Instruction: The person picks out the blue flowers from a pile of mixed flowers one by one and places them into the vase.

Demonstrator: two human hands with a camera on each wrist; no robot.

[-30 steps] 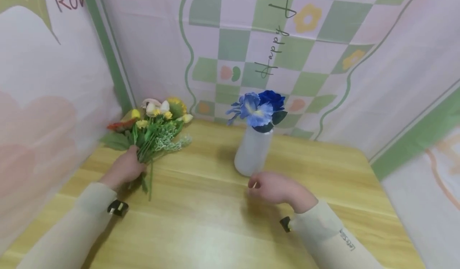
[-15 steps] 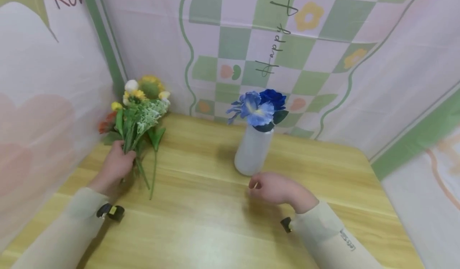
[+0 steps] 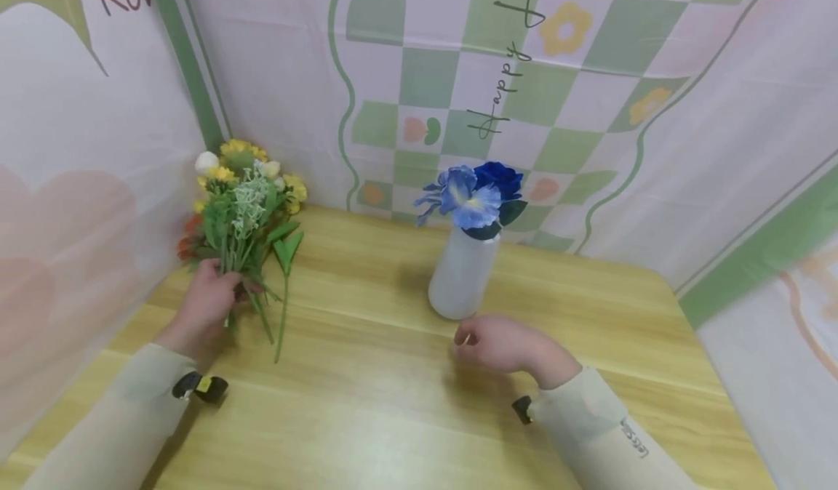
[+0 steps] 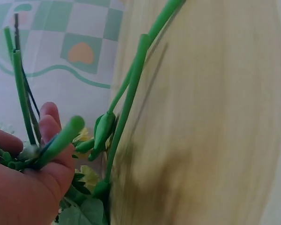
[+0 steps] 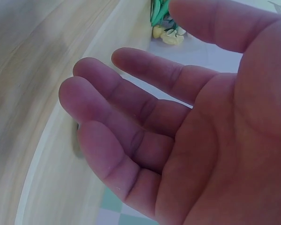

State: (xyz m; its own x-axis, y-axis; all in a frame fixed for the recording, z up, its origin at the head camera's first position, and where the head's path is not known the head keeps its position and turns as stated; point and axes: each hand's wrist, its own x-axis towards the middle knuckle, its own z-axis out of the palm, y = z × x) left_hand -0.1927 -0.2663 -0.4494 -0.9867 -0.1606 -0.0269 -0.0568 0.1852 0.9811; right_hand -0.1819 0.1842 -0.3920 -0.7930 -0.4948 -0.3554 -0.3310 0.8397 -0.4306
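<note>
At the table's left side my left hand (image 3: 204, 297) grips several flower stems (image 4: 25, 98) in a mixed bunch (image 3: 245, 203) of yellow, white and orange-red flowers with green leaves. The left wrist view shows cut stem ends sticking out past the curled fingers. Other stems (image 4: 131, 91) lie on the table beside that hand. Right of centre stands a white vase (image 3: 461, 275) with a light blue flower (image 3: 468, 199) and a dark blue rose (image 3: 500, 179) in it. My right hand (image 3: 500, 341) rests near the vase's base, its fingers loosely bent around nothing in the right wrist view.
The wooden table (image 3: 366, 403) meets a patterned cloth backdrop (image 3: 425, 75) at its rear edge. More cloth hangs close on the left (image 3: 78, 206) and right sides. The vase stands well to the right of the bunch.
My left hand has shifted left and slightly up with the stems, and the flower heads have swung left against the back corner. One leafy stem now shows apart. The right hand stays still.
</note>
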